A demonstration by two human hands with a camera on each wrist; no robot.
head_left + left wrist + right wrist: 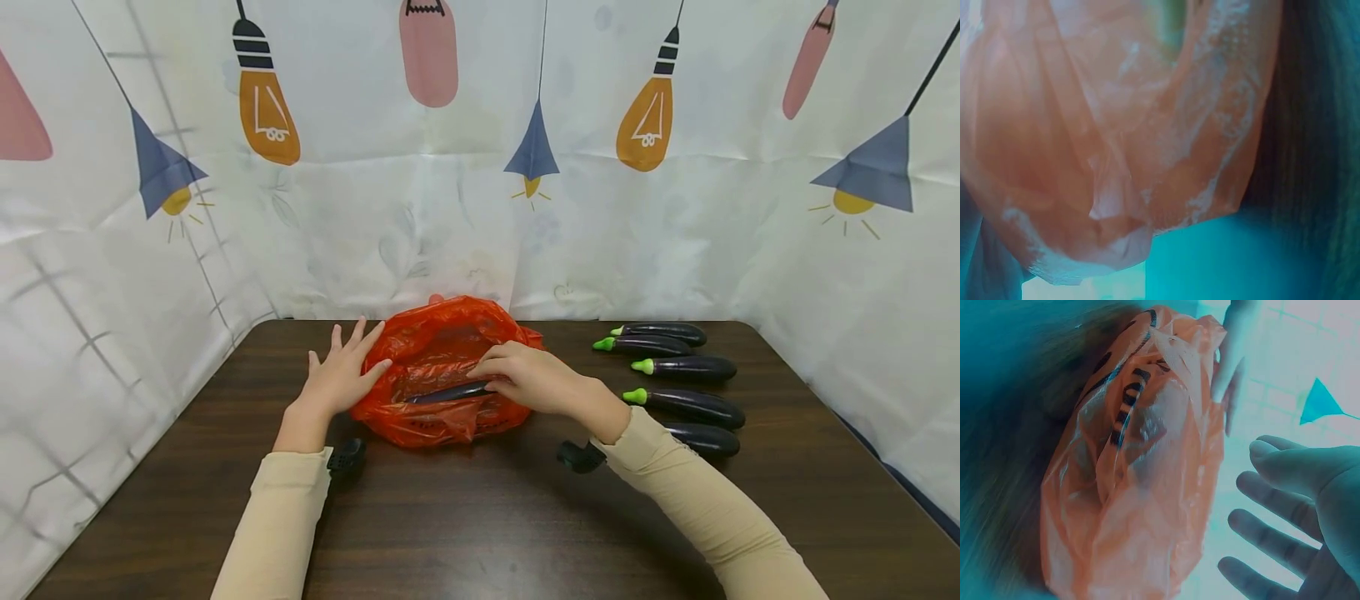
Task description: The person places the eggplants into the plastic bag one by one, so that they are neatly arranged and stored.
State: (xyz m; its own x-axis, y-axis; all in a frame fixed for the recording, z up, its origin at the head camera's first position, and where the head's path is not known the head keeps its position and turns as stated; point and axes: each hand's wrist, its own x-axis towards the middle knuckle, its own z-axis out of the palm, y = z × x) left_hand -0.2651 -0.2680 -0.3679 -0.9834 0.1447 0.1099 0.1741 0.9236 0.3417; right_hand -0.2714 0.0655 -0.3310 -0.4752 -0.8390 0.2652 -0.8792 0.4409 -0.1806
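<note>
A red plastic bag (427,427) with dark print lies on the table, its mouth facing up and toward me. Inside it rests a dark eggplant (448,393). My left hand (336,377), fingers spread, touches the bag's left rim. Over the bag's right side reaches my right hand (536,379), its fingertips by the eggplant's right end. In the right wrist view the right hand's fingers (1272,540) are apart and loosely extended, with nothing seen between them; the bag (1141,506) stands beside them. The bag (1047,187) fills most of the left wrist view.
Several eggplants (693,407) with green stems lie in a column on the right of the dark wooden table (465,533). Behind the table hangs a white curtain (337,225) printed with lamps and bulbs.
</note>
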